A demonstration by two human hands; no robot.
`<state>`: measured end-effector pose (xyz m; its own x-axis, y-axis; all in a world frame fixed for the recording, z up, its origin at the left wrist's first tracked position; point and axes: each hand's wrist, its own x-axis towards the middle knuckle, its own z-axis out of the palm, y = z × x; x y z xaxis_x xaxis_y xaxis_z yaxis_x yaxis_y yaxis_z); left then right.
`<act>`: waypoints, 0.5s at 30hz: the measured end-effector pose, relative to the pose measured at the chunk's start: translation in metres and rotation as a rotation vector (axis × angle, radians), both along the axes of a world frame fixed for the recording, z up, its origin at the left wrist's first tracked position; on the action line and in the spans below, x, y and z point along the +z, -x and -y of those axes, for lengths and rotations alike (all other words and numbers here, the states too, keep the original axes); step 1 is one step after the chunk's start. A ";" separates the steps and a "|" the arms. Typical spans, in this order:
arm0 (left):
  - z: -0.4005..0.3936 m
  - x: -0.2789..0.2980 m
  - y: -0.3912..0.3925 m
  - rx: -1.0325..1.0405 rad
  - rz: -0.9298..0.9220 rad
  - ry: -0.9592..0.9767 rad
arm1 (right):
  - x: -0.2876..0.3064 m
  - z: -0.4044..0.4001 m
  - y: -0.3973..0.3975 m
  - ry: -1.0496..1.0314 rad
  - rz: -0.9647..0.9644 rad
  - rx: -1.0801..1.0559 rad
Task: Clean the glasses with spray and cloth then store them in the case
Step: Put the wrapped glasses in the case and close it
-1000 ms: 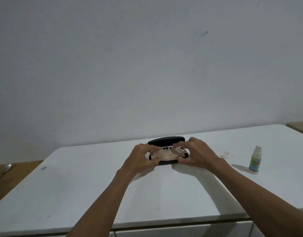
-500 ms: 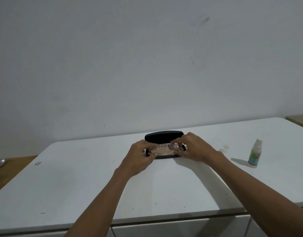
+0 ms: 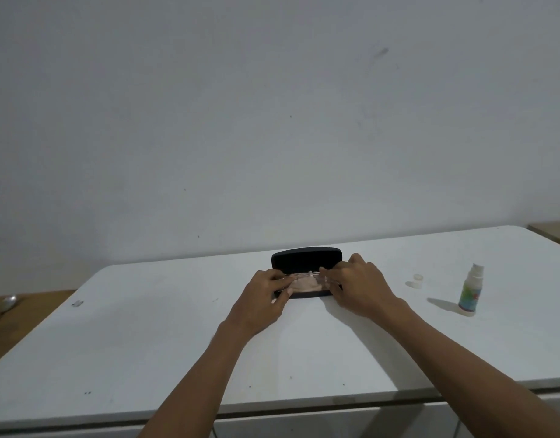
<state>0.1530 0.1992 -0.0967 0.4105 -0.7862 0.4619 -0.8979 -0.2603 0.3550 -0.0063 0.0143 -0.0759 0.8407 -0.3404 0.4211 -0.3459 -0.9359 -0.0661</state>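
Observation:
A black glasses case (image 3: 306, 259) lies open at the far middle of the white table (image 3: 146, 343), its lid standing up behind. Inside it I see a pale pinkish cloth (image 3: 305, 286) with the clear-framed glasses (image 3: 304, 275) lying on top. My left hand (image 3: 266, 295) grips the left end of the glasses at the case's left side. My right hand (image 3: 356, 284) pinches the right end over the case's right side. The glasses' ends are hidden by my fingers.
A small spray bottle (image 3: 471, 290) with a white nozzle and coloured label stands upright at the right. Its clear cap (image 3: 415, 281) lies to the bottle's left. A small metal clip (image 3: 77, 303) lies near the table's left edge. A wall rises behind the table.
Both hands have lowered the glasses and cloth into the case. My view has shifted slightly, and the case sits a little higher in the picture.

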 end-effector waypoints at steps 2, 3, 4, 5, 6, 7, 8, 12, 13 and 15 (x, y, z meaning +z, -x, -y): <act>0.000 -0.001 0.001 0.001 -0.013 0.012 | -0.002 0.000 0.002 -0.017 0.012 -0.004; 0.000 -0.001 0.001 0.003 -0.016 0.013 | -0.004 0.000 0.002 -0.020 0.013 -0.009; 0.000 -0.001 0.001 0.003 -0.016 0.013 | -0.005 0.000 0.002 -0.020 0.016 -0.016; 0.000 -0.002 0.000 0.003 -0.010 0.011 | -0.007 0.000 0.002 -0.018 0.022 -0.023; 0.000 -0.002 0.000 0.003 -0.002 0.010 | -0.008 -0.001 0.002 -0.017 0.030 -0.030; 0.000 -0.003 0.000 0.004 0.005 0.010 | -0.008 -0.002 0.002 -0.019 0.031 -0.039; 0.001 -0.003 0.001 0.003 0.011 0.013 | -0.008 -0.002 0.002 -0.027 0.025 -0.053; 0.002 -0.004 0.003 0.002 0.055 -0.013 | -0.007 -0.003 0.002 -0.090 0.028 -0.102; 0.002 -0.004 0.003 0.003 0.054 -0.025 | -0.006 -0.004 0.002 -0.118 0.034 -0.103; 0.002 -0.004 0.003 0.009 0.012 -0.030 | -0.007 -0.006 0.005 -0.176 0.046 -0.099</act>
